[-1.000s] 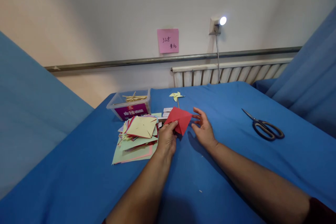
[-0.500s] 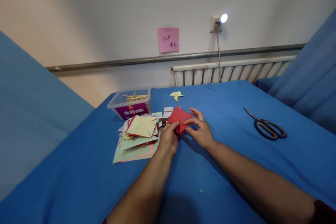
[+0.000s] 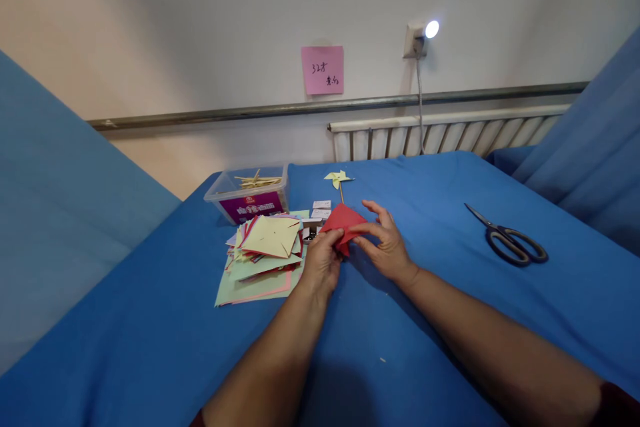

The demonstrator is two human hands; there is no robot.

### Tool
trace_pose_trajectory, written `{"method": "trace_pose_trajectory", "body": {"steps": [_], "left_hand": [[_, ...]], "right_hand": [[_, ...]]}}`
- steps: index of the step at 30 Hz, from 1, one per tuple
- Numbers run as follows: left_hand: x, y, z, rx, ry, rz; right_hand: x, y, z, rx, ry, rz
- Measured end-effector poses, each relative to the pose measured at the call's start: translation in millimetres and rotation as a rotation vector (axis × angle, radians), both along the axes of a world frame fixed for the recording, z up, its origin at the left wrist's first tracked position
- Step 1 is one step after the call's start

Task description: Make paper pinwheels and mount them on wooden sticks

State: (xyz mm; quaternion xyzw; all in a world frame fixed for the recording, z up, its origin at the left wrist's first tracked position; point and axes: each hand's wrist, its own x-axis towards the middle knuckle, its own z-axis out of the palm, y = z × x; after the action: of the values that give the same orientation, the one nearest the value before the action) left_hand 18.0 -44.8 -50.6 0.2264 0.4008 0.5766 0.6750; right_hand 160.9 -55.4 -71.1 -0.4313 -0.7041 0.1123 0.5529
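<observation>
Between my hands is a red paper square [image 3: 344,217] with part of it bent over. My left hand [image 3: 323,259] grips its lower left side, thumb on top. The thumb and index finger of my right hand [image 3: 385,243] pinch the right corner, while its other fingers stick out apart. Just left of my left hand lies a stack of coloured paper [image 3: 273,237], topped by a pale yellow square with slits at its corners. A small open box [image 3: 311,232] with dark bits in it sits behind my left hand. Beyond the red paper lies a yellow pinwheel [image 3: 339,178] on a stick.
A clear plastic tub [image 3: 253,203] of thin wooden sticks stands at the back left. Black-handled scissors [image 3: 510,240] lie open on the right. Small white boxes [image 3: 321,209] are behind the red paper. A blue cloth [image 3: 425,360] covers the table, and blue curtains [image 3: 590,127] hang on both sides.
The red paper's right corner has been bent further inward by my right hand. My left hand stays on the paper. The view has shifted slightly.
</observation>
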Motion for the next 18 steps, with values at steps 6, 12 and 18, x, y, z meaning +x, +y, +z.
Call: {"method": "trace_pose_trajectory", "body": {"steps": [6, 12, 18], "left_hand": [[-0.2, 0.6, 1.7, -0.034, -0.023, 0.013], [0.9, 0.4, 2.8, -0.014, -0.032, 0.001], [-1.7, 2.1, -0.6, -0.007, -0.025, 0.003]], "right_hand": [[5.3, -1.1, 3.4, 0.090, -0.051, -0.069], [3.5, -6.2, 9.2, 0.125, -0.200, -0.064], [8.4, -2.7, 9.0, 0.143, -0.240, -0.063]]}}
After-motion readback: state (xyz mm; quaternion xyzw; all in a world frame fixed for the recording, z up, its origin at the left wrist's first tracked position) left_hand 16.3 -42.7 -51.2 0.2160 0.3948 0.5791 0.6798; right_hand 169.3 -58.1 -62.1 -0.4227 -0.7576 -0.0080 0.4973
